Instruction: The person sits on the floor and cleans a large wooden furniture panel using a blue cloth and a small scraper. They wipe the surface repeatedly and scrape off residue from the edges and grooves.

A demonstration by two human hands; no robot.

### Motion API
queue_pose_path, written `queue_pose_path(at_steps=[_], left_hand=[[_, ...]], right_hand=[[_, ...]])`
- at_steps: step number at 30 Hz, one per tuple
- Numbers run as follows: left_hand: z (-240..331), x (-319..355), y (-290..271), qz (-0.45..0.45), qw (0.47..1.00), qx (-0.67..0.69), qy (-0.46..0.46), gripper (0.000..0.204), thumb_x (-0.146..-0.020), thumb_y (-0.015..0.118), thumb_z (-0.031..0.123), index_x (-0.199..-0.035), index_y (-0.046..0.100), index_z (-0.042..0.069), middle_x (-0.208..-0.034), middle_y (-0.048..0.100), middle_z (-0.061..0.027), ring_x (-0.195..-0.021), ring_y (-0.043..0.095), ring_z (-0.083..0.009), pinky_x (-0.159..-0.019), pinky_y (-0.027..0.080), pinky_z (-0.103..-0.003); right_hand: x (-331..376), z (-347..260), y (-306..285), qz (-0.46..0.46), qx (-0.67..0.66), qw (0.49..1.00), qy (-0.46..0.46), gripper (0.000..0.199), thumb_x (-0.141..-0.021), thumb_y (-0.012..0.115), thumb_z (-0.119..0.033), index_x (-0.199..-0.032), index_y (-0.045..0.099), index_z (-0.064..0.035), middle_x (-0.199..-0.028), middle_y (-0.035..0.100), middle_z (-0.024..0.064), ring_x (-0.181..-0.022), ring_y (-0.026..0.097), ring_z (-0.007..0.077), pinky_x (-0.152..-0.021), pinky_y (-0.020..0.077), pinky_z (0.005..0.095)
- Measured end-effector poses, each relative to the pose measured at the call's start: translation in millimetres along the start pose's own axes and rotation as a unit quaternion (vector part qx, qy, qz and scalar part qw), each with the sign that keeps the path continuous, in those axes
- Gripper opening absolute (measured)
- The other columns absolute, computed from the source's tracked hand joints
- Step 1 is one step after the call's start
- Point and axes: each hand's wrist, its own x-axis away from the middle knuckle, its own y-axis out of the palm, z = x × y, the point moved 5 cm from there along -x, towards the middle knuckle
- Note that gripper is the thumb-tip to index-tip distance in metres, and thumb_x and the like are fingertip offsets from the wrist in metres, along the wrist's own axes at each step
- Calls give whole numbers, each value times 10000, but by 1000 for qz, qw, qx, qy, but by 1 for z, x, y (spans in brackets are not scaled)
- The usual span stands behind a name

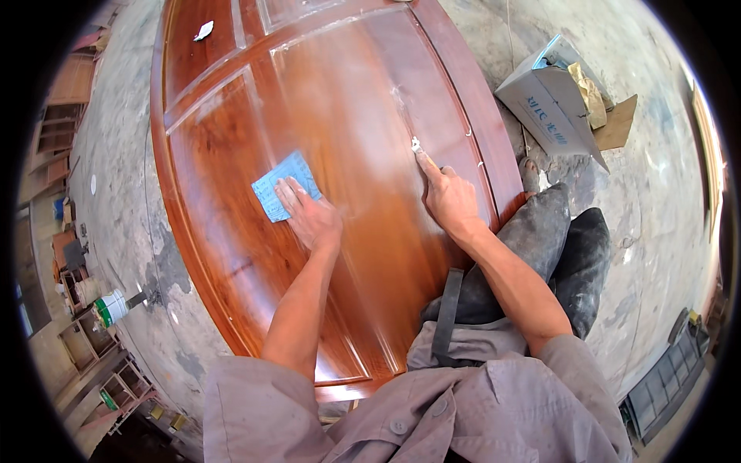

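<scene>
A large reddish-brown wooden door (347, 100) with raised panels and grooves lies flat before me, with a whitish haze over part of its glossy surface. My left hand (312, 220) rests on it, fingers stretched flat over a blue printed sheet that looks like sandpaper (289, 166). Farther right, my right hand (448, 193) has its index finger pointed along a panel's edge and the other fingers curled in. At that fingertip is a small whitish scrap (416, 145), too small to name. Another crumpled white scrap (204, 31) sits on the far left panel.
An open cardboard box (552, 108) with brown paper in it stands right of the door on the stained concrete floor (656, 193). My bent knees (532, 231) press close to the door's right edge. At left are a white-and-green bucket (113, 307) and wooden frames (85, 339).
</scene>
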Motion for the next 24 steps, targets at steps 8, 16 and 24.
queue_pose_path(at_steps=[8,16,24], left_hand=[[0,-3,-1,-4,1000,1,-8,736,-1013,596,145,-1649,272,-34,-1754,218,-190,-1636,176,-347,-1248,360,-486],[2,1,-6,-19,1000,6,-14,713,-1005,578,122,-1639,296,-42,-1745,242,-198,-1636,176,-347,-1258,349,-467],[0,-3,1,9,1000,23,5,733,-998,597,126,-1644,290,-34,-1751,231,-192,-1636,174,-345,-1277,306,-473]], right_hand=[[43,-1,-10,-26,-13,1000,-7,531,-1015,599,-122,-1521,572,-282,-869,686,218,-677,675,469,-601,533,567],[33,-1,-6,-19,-17,1000,1,534,-1006,606,-109,-1513,584,-276,-882,693,217,-660,672,471,-599,534,568],[19,-2,-4,-18,-15,1000,-13,556,-987,635,-123,-1519,585,-277,-871,691,216,-671,678,462,-619,547,558]])
